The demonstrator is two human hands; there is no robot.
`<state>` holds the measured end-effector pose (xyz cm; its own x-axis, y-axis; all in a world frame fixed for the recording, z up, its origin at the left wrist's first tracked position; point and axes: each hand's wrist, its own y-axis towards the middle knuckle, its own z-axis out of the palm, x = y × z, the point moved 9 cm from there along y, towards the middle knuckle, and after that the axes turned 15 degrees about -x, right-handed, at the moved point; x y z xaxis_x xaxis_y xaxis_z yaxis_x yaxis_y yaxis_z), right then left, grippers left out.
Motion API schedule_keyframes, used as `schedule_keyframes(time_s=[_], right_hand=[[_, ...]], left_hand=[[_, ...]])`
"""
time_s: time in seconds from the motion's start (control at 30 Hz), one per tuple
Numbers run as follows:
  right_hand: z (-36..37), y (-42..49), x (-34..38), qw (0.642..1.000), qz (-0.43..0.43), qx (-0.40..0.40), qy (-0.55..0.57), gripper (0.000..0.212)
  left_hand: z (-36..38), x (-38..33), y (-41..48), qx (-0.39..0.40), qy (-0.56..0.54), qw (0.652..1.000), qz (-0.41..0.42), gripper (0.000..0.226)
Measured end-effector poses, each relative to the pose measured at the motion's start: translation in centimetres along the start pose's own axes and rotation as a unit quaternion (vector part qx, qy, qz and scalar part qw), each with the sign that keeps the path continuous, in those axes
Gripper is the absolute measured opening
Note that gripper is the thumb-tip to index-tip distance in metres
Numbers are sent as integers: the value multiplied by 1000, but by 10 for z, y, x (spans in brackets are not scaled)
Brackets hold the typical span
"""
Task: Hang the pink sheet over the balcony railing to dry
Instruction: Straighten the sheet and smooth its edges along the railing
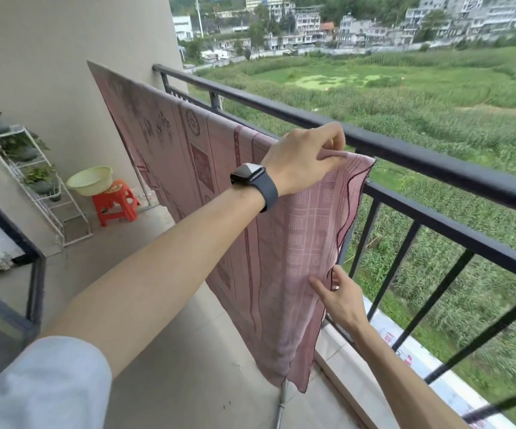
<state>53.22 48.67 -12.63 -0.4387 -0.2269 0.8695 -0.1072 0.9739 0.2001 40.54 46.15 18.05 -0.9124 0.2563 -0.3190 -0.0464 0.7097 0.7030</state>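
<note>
The pink patterned sheet (194, 162) hangs as a long curtain just inside the black balcony railing (436, 156), its top edge running from the wall toward me. What carries that top edge is hidden by the cloth. My left hand (306, 156), with a dark watch on the wrist, pinches the sheet's top edge near its near corner, close to the rail. Lower down, my right hand (340, 298) holds the sheet's dark-trimmed side edge between thumb and fingers. The bottom corner hangs free just above the floor.
A thin metal leg (281, 400) stands under the sheet's lower corner. At the far wall are a red plastic stool (115, 207) with a pale green basin (89, 181) on it and a white plant rack (33, 178). A dark-framed glass partition (30, 274) is on my left.
</note>
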Motion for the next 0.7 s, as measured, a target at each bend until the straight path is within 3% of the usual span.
schedule_keyframes(time_s=[0.2,0.5,0.7], right_hand=[[-24,15,37,996,6,-56,74,23],[-16,18,33,999,-23,9,27,24],[-5,16,33,999,-51,10,13,19]], left_hand=[[15,-8,15,62,-51,996,-28,23],[14,-5,14,25,-52,997,-46,24],[6,-8,3,-3,-30,999,-32,20]])
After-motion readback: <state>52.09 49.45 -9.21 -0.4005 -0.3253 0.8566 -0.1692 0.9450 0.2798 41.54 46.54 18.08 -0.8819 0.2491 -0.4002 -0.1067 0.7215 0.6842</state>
